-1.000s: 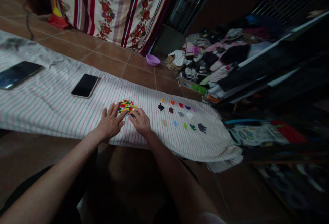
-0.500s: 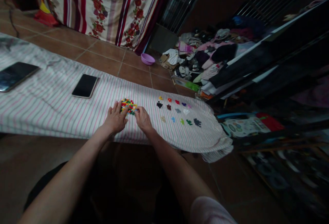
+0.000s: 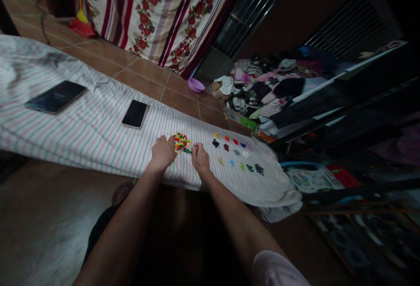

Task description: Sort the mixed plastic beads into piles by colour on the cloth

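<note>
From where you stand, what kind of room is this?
Probably a lived-in home: there's a floral curtain, a heap of clothes on the tiled floor, and a broom beside the curtain.

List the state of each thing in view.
Smaller phone: flat, screen dark.
Larger device: flat, screen dark.
Multicolored pile: mixed, loose.
Small clusters: separated by color.
Striped cloth: spread, wrinkled.
Purple basin: upright.
Left hand: fingers curled.
Right hand: fingertips pinched.
</note>
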`<control>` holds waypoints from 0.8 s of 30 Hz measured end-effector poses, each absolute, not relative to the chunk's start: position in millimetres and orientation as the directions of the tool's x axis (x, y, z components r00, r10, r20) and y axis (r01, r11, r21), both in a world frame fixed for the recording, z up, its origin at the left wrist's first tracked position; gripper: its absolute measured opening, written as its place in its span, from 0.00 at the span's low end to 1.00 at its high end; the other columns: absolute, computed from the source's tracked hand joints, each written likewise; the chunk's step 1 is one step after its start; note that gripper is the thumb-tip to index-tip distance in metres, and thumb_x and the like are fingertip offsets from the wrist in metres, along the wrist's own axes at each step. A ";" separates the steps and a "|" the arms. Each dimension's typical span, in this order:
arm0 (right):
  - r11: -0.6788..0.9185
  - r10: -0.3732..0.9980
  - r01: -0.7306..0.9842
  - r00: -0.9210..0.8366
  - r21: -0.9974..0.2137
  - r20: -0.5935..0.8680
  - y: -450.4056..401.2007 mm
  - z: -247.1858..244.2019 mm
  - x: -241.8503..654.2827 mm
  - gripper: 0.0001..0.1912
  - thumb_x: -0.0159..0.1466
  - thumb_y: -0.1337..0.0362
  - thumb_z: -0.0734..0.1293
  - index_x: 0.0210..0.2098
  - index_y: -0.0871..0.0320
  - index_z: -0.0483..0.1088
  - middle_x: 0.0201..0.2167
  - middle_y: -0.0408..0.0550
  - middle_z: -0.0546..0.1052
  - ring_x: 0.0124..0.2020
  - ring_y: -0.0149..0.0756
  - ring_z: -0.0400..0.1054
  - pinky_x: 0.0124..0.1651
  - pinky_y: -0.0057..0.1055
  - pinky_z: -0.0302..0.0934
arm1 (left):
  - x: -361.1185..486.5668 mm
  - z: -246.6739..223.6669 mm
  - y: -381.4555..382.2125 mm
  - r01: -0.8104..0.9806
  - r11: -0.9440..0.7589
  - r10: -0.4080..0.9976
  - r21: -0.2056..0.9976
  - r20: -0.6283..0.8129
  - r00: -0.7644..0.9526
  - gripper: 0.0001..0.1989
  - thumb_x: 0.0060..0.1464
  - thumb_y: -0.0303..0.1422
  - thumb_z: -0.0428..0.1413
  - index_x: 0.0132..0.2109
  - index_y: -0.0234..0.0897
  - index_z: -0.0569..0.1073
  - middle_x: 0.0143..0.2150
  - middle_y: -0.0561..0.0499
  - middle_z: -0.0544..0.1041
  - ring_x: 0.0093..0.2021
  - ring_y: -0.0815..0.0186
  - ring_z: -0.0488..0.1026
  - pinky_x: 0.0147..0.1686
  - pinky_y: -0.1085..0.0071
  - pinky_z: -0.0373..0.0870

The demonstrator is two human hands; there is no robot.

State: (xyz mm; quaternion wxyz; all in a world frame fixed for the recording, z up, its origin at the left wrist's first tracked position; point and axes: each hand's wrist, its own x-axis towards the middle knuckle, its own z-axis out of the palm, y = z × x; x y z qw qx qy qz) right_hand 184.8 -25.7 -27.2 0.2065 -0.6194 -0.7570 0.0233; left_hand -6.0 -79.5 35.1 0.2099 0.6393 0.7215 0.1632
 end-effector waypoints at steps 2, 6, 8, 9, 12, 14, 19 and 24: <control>0.231 0.946 0.930 -0.145 -0.287 0.290 -25.2 -26.8 184.9 0.14 0.70 0.61 0.54 0.47 0.59 0.65 0.38 0.52 0.78 0.38 0.41 0.73 0.40 0.32 0.60 | -7.2 32.4 -77.9 0.828 0.172 0.985 0.533 -0.117 -0.129 0.25 0.56 0.32 0.53 0.60 0.31 0.64 0.55 0.31 0.67 0.54 0.49 0.72 0.47 0.61 0.70; 0.230 0.948 0.927 -0.145 -0.296 0.284 -24.8 -27.2 185.4 0.14 0.70 0.60 0.53 0.47 0.60 0.64 0.37 0.53 0.78 0.38 0.42 0.74 0.40 0.32 0.60 | 3.8 24.6 -70.0 0.794 0.179 0.984 0.581 -0.125 -0.130 0.25 0.56 0.27 0.50 0.61 0.28 0.62 0.56 0.30 0.67 0.50 0.53 0.75 0.46 0.63 0.70; 0.227 0.951 0.924 -0.142 -0.308 0.276 -24.2 -28.2 185.7 0.14 0.70 0.61 0.52 0.47 0.60 0.63 0.38 0.53 0.78 0.38 0.42 0.74 0.39 0.32 0.60 | 13.7 21.7 -66.1 0.776 0.186 0.982 0.602 -0.125 -0.139 0.25 0.57 0.26 0.49 0.61 0.27 0.60 0.55 0.30 0.67 0.50 0.53 0.75 0.46 0.63 0.70; 0.223 0.953 0.923 -0.138 -0.313 0.270 -23.7 -28.8 185.9 0.14 0.70 0.61 0.52 0.47 0.60 0.63 0.38 0.53 0.78 0.38 0.42 0.74 0.39 0.32 0.60 | 18.5 20.4 -64.7 0.769 0.194 0.981 0.610 -0.125 -0.148 0.25 0.57 0.26 0.49 0.62 0.27 0.60 0.55 0.30 0.67 0.50 0.53 0.75 0.46 0.63 0.71; 0.222 0.956 0.917 -0.138 -0.331 0.261 -21.8 -31.2 186.7 0.14 0.70 0.62 0.52 0.48 0.60 0.63 0.37 0.53 0.78 0.38 0.41 0.74 0.39 0.32 0.60 | 27.1 16.7 -62.3 0.754 0.207 0.978 0.623 -0.118 -0.171 0.24 0.58 0.26 0.48 0.61 0.26 0.60 0.54 0.30 0.67 0.50 0.52 0.75 0.46 0.63 0.71; 0.235 0.953 0.908 -0.145 -0.347 0.267 -21.1 -32.9 187.5 0.14 0.70 0.62 0.53 0.48 0.60 0.63 0.37 0.52 0.78 0.37 0.41 0.74 0.39 0.31 0.61 | 25.8 13.9 -61.9 0.752 0.192 0.981 0.631 -0.099 -0.167 0.23 0.58 0.26 0.48 0.61 0.28 0.61 0.54 0.31 0.68 0.49 0.53 0.75 0.46 0.63 0.71; 0.356 0.915 0.854 -0.235 -0.381 0.327 -22.0 -36.2 190.3 0.13 0.69 0.64 0.53 0.47 0.60 0.64 0.37 0.54 0.77 0.38 0.40 0.74 0.40 0.31 0.63 | 5.6 5.9 -66.5 0.753 0.091 0.993 0.651 -0.003 -0.117 0.24 0.60 0.26 0.48 0.63 0.32 0.60 0.52 0.39 0.71 0.52 0.59 0.73 0.52 0.66 0.69; 0.405 0.906 0.782 -0.277 -0.473 0.319 -21.9 -37.2 191.2 0.11 0.68 0.65 0.54 0.46 0.58 0.64 0.40 0.53 0.77 0.42 0.41 0.73 0.44 0.33 0.65 | -9.5 -7.9 -79.3 0.709 -0.004 0.959 0.705 0.203 -0.197 0.24 0.60 0.30 0.48 0.62 0.31 0.62 0.52 0.39 0.71 0.48 0.58 0.74 0.51 0.61 0.71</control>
